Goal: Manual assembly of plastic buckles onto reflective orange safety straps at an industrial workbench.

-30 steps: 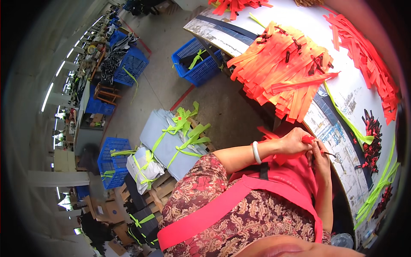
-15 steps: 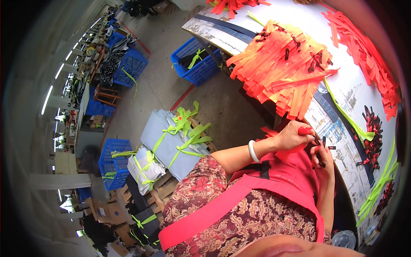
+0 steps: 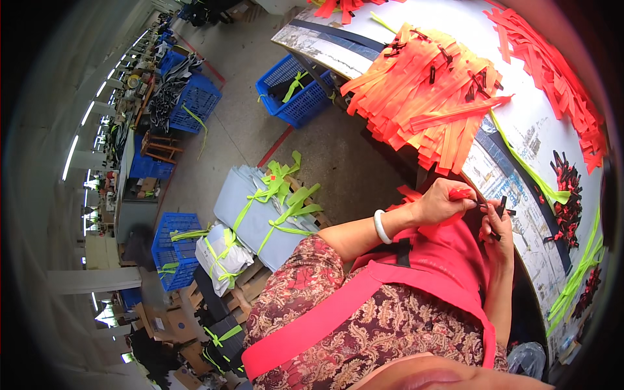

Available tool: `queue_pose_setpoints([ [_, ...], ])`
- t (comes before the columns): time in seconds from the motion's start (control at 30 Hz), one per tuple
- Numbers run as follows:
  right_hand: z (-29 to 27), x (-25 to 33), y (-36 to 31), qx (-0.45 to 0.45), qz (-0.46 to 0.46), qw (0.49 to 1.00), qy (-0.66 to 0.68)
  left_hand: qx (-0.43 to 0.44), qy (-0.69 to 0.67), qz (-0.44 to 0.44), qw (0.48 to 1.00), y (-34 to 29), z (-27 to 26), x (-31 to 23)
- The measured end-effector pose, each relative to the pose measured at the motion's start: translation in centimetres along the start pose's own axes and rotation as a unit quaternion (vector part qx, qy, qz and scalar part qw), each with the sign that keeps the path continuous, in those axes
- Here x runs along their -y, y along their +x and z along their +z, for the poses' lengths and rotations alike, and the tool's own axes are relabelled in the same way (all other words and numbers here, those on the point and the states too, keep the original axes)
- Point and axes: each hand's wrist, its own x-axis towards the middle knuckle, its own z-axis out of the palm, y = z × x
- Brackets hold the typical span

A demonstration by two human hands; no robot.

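Observation:
My left hand [image 3: 443, 204], with a pale bangle at the wrist, is closed round a red fabric strip [image 3: 460, 194]. Right beside it, my right hand [image 3: 496, 229] pinches small black pieces [image 3: 502, 207], some sticking out past the fingers. The two hands nearly meet in front of my red apron [image 3: 435, 260], at the table's edge. A thin dark end runs between them; whether it is joined to the strip I cannot tell. Just beyond lies a thick heap of orange-red strips [image 3: 422, 97] with black ends on the white table [image 3: 520, 140].
More red strips [image 3: 552, 78] lie along the far right, near a pile of small black-and-red pieces [image 3: 567, 198]. Yellow-green ribbons [image 3: 578, 273] cross the table. Blue baskets [image 3: 305, 107] stand on the floor at left, with tied grey bundles [image 3: 250, 201] on a pallet.
My right hand has turned slightly and shifted a little right; a black piece now points up from its fingers. My left hand keeps hold of the red strip. The view has shifted slightly.

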Motion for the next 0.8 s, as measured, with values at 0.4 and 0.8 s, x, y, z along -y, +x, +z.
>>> queue_pose_setpoints([
  [0.4,-1.9,0.3,-1.9,-0.035,-0.013,0.960,-0.277,-0.018,0.016,-0.052,0.998,0.2,-0.9,1.3],
  [0.8,-5.6,0.6,0.5,-0.083,-0.284,0.686,-0.665,0.012,-0.015,-0.062,0.998,0.1,-0.2,1.6],
])
